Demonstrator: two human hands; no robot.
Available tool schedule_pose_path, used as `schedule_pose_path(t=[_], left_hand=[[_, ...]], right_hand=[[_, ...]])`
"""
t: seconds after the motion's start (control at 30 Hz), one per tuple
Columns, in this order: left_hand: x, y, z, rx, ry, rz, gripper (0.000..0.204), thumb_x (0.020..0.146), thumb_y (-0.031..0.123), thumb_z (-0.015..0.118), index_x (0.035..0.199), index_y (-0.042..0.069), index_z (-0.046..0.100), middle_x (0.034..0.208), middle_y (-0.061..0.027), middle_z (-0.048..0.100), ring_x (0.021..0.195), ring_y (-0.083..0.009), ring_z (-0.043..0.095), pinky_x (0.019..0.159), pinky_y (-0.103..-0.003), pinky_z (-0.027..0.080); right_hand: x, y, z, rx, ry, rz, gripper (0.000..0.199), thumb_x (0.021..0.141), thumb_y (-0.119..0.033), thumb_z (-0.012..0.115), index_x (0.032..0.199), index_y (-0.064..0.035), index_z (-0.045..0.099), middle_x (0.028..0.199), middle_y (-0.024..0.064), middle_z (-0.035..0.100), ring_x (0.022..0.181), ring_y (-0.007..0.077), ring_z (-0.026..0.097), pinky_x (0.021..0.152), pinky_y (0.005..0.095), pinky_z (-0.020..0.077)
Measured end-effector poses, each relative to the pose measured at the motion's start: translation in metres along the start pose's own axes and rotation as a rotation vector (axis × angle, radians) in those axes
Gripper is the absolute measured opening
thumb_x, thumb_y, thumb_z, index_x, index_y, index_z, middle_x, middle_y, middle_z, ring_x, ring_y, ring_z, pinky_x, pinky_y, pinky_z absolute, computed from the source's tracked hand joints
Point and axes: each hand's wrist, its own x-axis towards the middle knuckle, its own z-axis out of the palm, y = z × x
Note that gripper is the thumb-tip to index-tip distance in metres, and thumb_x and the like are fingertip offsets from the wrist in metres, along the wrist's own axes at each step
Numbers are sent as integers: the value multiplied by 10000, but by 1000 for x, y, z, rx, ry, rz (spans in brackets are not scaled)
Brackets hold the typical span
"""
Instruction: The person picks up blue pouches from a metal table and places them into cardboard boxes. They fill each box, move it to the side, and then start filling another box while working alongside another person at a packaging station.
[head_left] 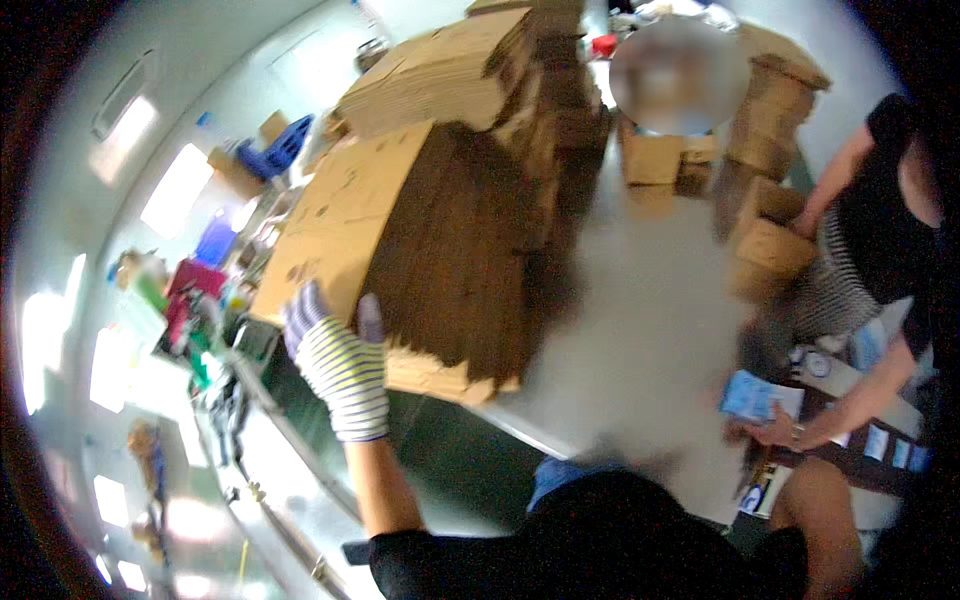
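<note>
My left hand (335,360), in a white glove with dark stripes, grips the near left corner of a thick stack of flat brown cardboard sheets (420,230). Its fingers lie over the top sheet. The stack rests on a grey table (640,330) and overhangs its left edge. My right hand is not visible; only a bare stretch of arm (812,505) shows at the lower right.
A second, taller pile of flat cardboard (450,70) stands behind the first. Folded small boxes (770,250) are heaped at the right. A co-worker in a black top reaches in from the right, their hand (778,430) on a blue packet (750,397). Shelves with coloured items (200,290) line the left.
</note>
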Motion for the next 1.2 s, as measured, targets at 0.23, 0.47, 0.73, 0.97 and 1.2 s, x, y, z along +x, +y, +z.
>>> schedule_pose_path(t=[0.23,0.47,0.73,0.97,1.2], left_hand=[[-13,-6,14,-128,-44,-56,404,743,99,650,1129,54,538,1060,-126,589,990,-297,541,859,-415,403],[-21,-10,11,-514,12,-112,392,613,-101,637,976,46,640,880,-83,566,829,-234,527,747,-348,448],[-11,3,-52,-224,347,361,245,898,170,504,1047,-13,570,1041,-136,607,1033,-328,539,936,-482,389],[11,94,-94,-817,665,-43,292,878,263,544,902,-27,534,974,-164,611,792,-218,593,678,-380,483],[-14,117,-60,-1472,206,-427,327,840,75,586,1160,36,536,1149,-121,556,1008,-221,527,904,-355,434]], right_hand=[[-12,7,-12,-562,238,-98,250,847,-315,588,796,-74,623,741,64,596,624,163,549,530,274,426],[-50,69,-4,221,663,110,290,885,-292,526,668,-99,520,662,22,507,642,163,502,561,276,411],[-90,108,-12,814,1478,178,408,957,-389,308,646,-134,377,640,-14,350,638,118,333,606,251,305],[-110,109,-17,820,1438,158,432,954,-395,316,609,-138,355,601,-20,334,592,119,318,578,251,300],[-126,101,-17,807,1437,125,422,962,-381,304,622,-139,363,611,-30,332,598,112,329,581,244,307]])
